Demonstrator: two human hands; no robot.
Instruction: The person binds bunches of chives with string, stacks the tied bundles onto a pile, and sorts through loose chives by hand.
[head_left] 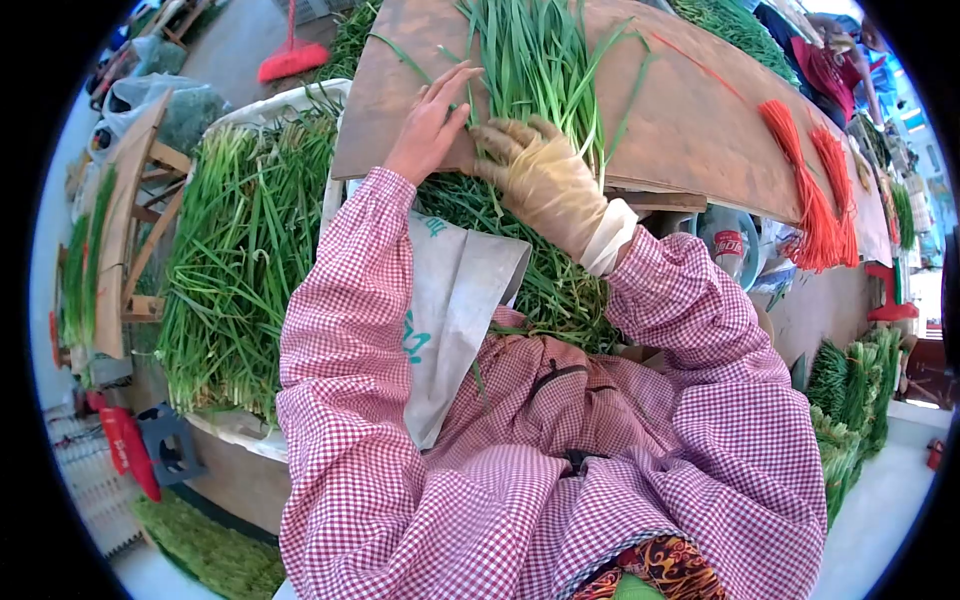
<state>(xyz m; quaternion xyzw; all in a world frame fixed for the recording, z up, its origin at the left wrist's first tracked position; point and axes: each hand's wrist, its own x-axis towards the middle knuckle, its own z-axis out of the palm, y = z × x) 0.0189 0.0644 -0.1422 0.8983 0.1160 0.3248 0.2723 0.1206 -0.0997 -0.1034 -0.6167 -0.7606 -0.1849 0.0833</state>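
A bunch of green garlic chives (535, 60) lies on the brown board (400, 85), leaves pointing away from me. My left hand (432, 122) is bare, with fingers stretched out over the board just left of the bunch. Over the near end of the chives rests my right hand (548, 180) in a stained, pale rubber glove. Its fingers are bent but apart, and they cover part of the stem ends. A few loose leaves lie to either side of the bunch.
Red ties (790, 170) hang over the board's right edge. On my left stands a white crate (335, 95) heaped with chives (250, 240). More loose greens (560, 285) lie beneath the board, beside a pale sack (450, 290). A red broom (292, 60) is at the back left.
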